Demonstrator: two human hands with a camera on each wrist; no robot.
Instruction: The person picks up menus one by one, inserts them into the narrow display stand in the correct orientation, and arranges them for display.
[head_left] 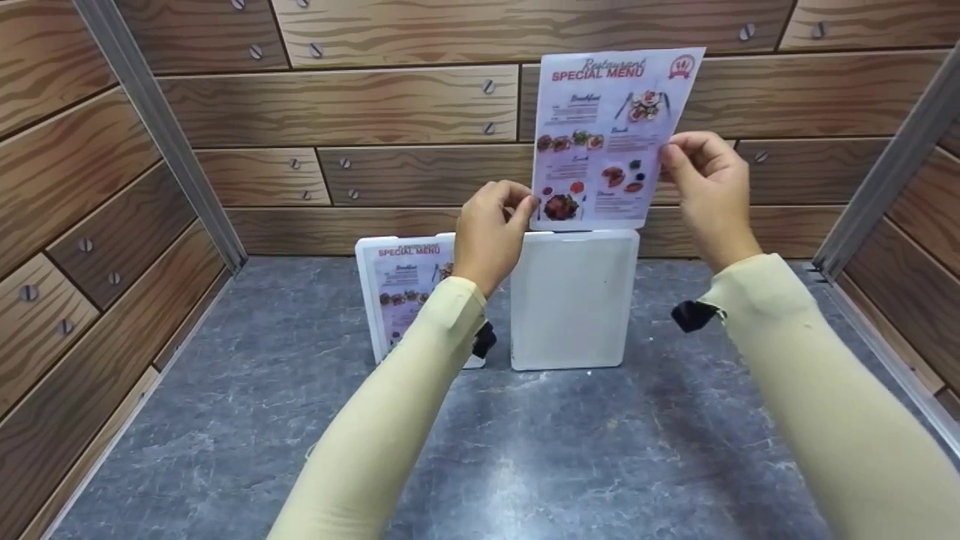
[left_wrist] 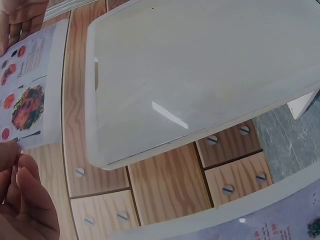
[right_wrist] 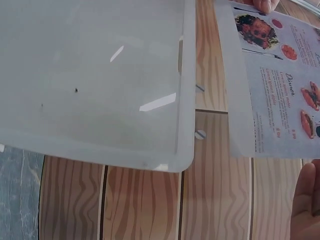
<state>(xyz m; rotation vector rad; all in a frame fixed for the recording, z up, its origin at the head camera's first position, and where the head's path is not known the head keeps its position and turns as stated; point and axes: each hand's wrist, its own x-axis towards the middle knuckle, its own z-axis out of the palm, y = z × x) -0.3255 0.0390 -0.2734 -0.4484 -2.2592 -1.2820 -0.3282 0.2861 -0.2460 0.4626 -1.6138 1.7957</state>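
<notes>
A printed menu sheet (head_left: 611, 142) is held upright above a blank white display stand (head_left: 574, 300). My left hand (head_left: 491, 229) pinches its lower left edge between thumb and fingers. Higher up, on the right edge, my right hand (head_left: 709, 191) pinches the same sheet. The sheet's bottom edge is close to the stand's top; in the right wrist view a gap shows between the menu sheet (right_wrist: 280, 85) and the stand (right_wrist: 100, 75). Partly behind my left forearm stands a second white stand (head_left: 366, 300) with a similar menu in it.
Grey marble-patterned tabletop (head_left: 225, 420) lies under the stands. A wood-patterned wall (head_left: 337, 109) rises close behind them, with side walls at left and right. Metal posts (head_left: 161, 127) mark the corners.
</notes>
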